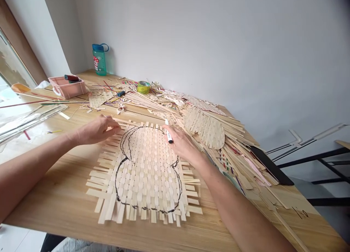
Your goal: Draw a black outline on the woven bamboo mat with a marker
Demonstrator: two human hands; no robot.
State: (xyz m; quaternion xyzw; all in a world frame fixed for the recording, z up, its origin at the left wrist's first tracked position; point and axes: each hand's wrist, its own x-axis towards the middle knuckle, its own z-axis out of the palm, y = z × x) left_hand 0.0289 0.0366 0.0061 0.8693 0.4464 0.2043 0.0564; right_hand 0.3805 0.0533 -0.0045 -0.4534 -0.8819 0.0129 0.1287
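Black outline (116,181): The drawing stage appears to be in hand; any retouching would call for the marker (168,133) set tip-down on the weave and the woven sheet (150,164) held steady.
Right hand (180,141): Thumb and fingers close on the white marker at the sheet's far edge, black end toward the wearer (capped or not, hard to say).
Left hand (94,130): Fingers half curled at the far left corner; whether they pinch anything cannot be told.
Woven sheet: Flat on the table (68,197) before the person, pale, closely interlaced, ragged-edged, its two-lobed contour doubled at upper left.
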